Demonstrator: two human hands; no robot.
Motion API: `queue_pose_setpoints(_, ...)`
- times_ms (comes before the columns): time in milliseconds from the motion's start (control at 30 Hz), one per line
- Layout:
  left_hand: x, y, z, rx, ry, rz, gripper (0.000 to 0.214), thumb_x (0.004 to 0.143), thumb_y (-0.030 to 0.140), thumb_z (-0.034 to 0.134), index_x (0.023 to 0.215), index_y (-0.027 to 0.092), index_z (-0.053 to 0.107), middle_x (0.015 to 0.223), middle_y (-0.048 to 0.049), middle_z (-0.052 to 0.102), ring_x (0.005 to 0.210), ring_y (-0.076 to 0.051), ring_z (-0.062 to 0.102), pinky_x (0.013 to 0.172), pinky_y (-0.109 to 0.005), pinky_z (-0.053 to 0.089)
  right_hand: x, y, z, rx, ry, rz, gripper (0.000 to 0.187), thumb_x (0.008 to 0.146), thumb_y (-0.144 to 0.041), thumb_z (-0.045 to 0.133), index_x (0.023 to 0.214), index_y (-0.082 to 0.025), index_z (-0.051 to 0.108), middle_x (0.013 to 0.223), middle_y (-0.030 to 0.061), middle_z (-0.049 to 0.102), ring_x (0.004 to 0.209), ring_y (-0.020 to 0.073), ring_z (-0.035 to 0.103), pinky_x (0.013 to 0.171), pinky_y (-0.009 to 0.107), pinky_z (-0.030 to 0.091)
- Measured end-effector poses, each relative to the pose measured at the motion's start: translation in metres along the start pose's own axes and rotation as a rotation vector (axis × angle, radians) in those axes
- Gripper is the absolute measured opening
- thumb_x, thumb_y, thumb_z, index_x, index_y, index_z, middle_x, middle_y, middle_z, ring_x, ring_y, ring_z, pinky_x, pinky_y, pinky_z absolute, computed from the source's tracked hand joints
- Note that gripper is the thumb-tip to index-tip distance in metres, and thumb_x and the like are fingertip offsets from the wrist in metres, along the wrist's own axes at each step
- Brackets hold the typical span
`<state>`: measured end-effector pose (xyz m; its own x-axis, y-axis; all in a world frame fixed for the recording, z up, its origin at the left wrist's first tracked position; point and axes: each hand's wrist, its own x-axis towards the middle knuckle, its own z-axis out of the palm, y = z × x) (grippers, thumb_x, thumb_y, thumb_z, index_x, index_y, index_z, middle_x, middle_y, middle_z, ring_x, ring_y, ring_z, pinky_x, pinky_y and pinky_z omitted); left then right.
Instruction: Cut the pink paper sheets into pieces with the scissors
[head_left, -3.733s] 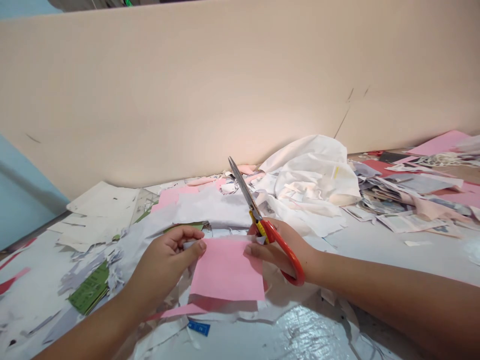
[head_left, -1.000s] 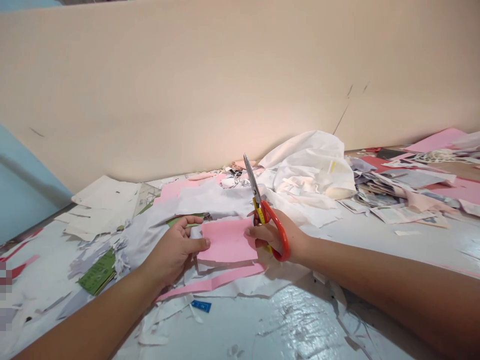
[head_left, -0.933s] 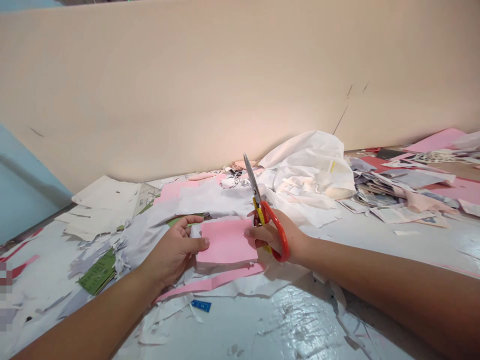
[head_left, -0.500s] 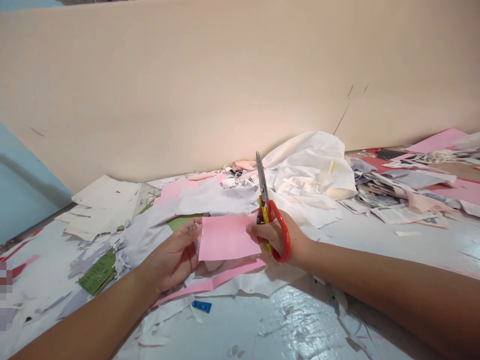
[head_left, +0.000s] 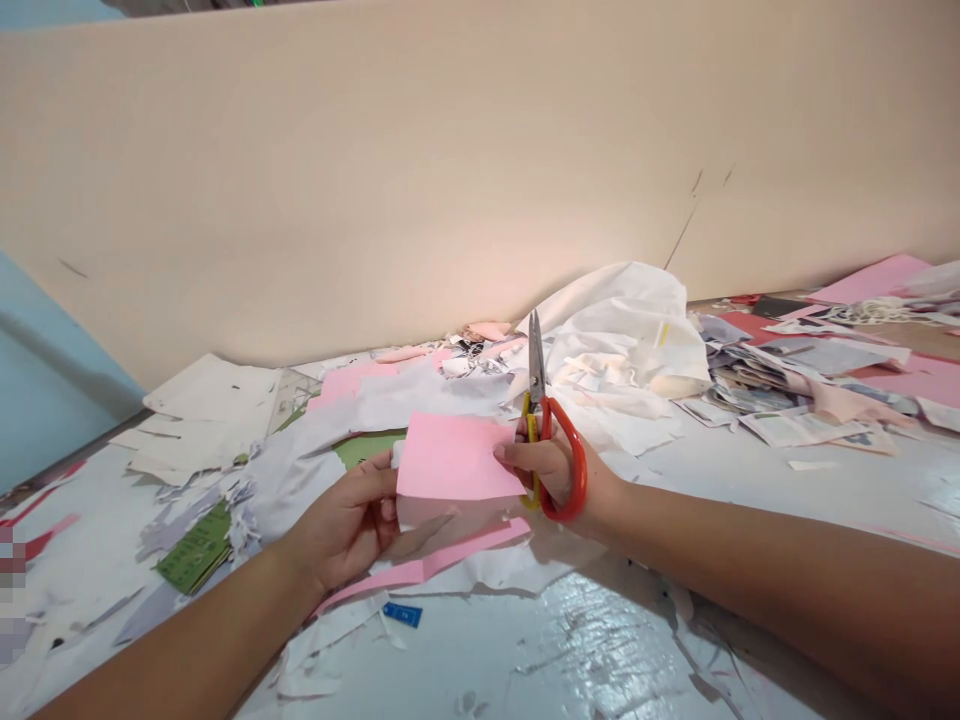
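A small pink sheet, roughly square, is held out in front of me; whether it is paper or cloth I cannot tell. My left hand pinches it at the left edge. My right hand has its thumb on the sheet's right side. The same hand holds scissors with a red handle and a yellow part, their blades together and pointing up, away from me. A long pink strip lies below the sheet, on white material.
White cloth is heaped against the beige wall. Mixed scraps lie in a pile on the right. Green pieces and white sheets lie on the left. A small blue tag rests on the pale tabletop.
The pink sheet has tilted and risen slightly, showing more of its pale underside below. The scissors have shifted a little to the right and stand more upright.
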<state>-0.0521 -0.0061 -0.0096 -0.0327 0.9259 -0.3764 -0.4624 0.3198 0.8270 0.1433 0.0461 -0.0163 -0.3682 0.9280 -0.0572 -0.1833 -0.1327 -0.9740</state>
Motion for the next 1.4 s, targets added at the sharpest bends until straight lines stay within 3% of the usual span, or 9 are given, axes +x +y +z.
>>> queue_pose_setpoints(67, 0.0, 0.0, -0.001, 0.002, 0.016, -0.007, 0.011, 0.059, 0.008, 0.064, 0.063, 0.016, 0.057, 0.043, 0.0058, 0.05, 0.043, -0.008, 0.052, 0.049, -0.023, 0.05, 0.001, 0.002, -0.001, -0.02, -0.015, -0.014, 0.027, 0.059, -0.017, 0.058, 0.05, -0.018, 0.034, 0.039, -0.0079, 0.036, 0.036, 0.0056, 0.033, 0.037, 0.021, 0.021)
queue_pose_setpoints(133, 0.0, 0.001, -0.002, -0.018, -0.01, 0.002, 0.011, 0.061, 0.007, 0.06, 0.069, 0.014, 0.059, 0.059, -0.0009, 0.061, 0.055, -0.013, 0.059, 0.057, -0.029, 0.053, 0.002, 0.003, -0.002, -0.07, -0.007, -0.045, 0.026, 0.059, -0.017, 0.058, 0.05, -0.018, 0.034, 0.04, -0.008, 0.037, 0.038, 0.006, 0.035, 0.038, 0.02, 0.023)
queue_pose_setpoints(233, 0.0, 0.002, -0.002, -0.068, -0.072, -0.029, 0.014, 0.069, 0.011, 0.053, 0.081, 0.01, 0.061, 0.076, -0.0092, 0.066, 0.068, -0.018, 0.062, 0.066, -0.035, 0.053, 0.001, 0.001, -0.003, -0.2, 0.042, -0.082, 0.021, 0.059, -0.017, 0.057, 0.054, -0.018, 0.037, 0.044, -0.0071, 0.042, 0.042, 0.0078, 0.04, 0.042, 0.022, 0.029)
queue_pose_setpoints(333, 0.0, 0.0, -0.001, -0.056, -0.08, -0.056, 0.015, 0.075, 0.021, 0.051, 0.082, 0.012, 0.061, 0.072, -0.0068, 0.064, 0.063, -0.017, 0.061, 0.067, -0.04, 0.053, -0.003, -0.005, -0.001, -0.374, 0.096, -0.07, 0.017, 0.058, -0.016, 0.056, 0.054, -0.018, 0.039, 0.046, -0.006, 0.044, 0.043, 0.009, 0.043, 0.044, 0.023, 0.032)
queue_pose_setpoints(467, -0.001, -0.005, 0.003, 0.063, -0.059, 0.042, 0.008, 0.067, 0.019, 0.063, 0.068, 0.015, 0.057, 0.058, 0.0014, 0.057, 0.055, -0.011, 0.057, 0.063, -0.034, 0.054, -0.006, -0.011, 0.002, -0.462, 0.154, -0.042, 0.018, 0.057, -0.015, 0.056, 0.053, -0.018, 0.039, 0.047, -0.0058, 0.045, 0.043, 0.0092, 0.043, 0.046, 0.024, 0.033)
queue_pose_setpoints(633, -0.002, -0.009, 0.005, 0.206, -0.086, 0.092, 0.028, 0.063, 0.015, 0.067, 0.088, 0.018, 0.055, 0.072, 0.0, 0.06, 0.064, -0.013, 0.058, 0.064, -0.034, 0.053, -0.004, -0.005, 0.002, -0.306, 0.119, -0.059, 0.019, 0.06, -0.02, 0.06, 0.059, -0.018, 0.041, 0.048, -0.0066, 0.044, 0.044, 0.008, 0.042, 0.046, 0.023, 0.034)
queue_pose_setpoints(833, 0.001, -0.009, 0.001, 0.263, -0.032, 0.155, 0.024, 0.063, 0.021, 0.067, 0.082, 0.02, 0.053, 0.063, 0.0053, 0.053, 0.059, -0.01, 0.054, 0.065, -0.034, 0.052, 0.002, 0.005, -0.001, 0.049, -0.017, -0.025, 0.021, 0.065, -0.028, 0.062, 0.064, -0.018, 0.043, 0.054, -0.0051, 0.046, 0.051, 0.0085, 0.047, 0.046, 0.021, 0.037)
queue_pose_setpoints(1067, 0.002, -0.008, -0.001, 0.363, 0.014, 0.167, 0.024, 0.064, 0.027, 0.066, 0.081, 0.02, 0.05, 0.07, 0.0041, 0.053, 0.065, -0.011, 0.054, 0.063, -0.033, 0.052, 0.004, 0.001, -0.005, -0.039, -0.026, 0.013, 0.023, 0.055, -0.019, 0.067, 0.065, -0.017, 0.046, 0.058, -0.0037, 0.049, 0.052, 0.0108, 0.052, 0.051, 0.024, 0.041)
queue_pose_setpoints(1400, -0.002, -0.004, 0.003, 0.444, 0.025, 0.166, 0.024, 0.065, 0.028, 0.065, 0.081, 0.02, 0.049, 0.074, 0.0039, 0.055, 0.068, -0.011, 0.055, 0.062, -0.031, 0.052, 0.003, -0.002, -0.003, 0.016, -0.043, 0.062, 0.026, 0.055, -0.015, 0.064, 0.058, -0.018, 0.038, 0.047, -0.0066, 0.043, 0.043, 0.0088, 0.045, 0.041, 0.021, 0.031)
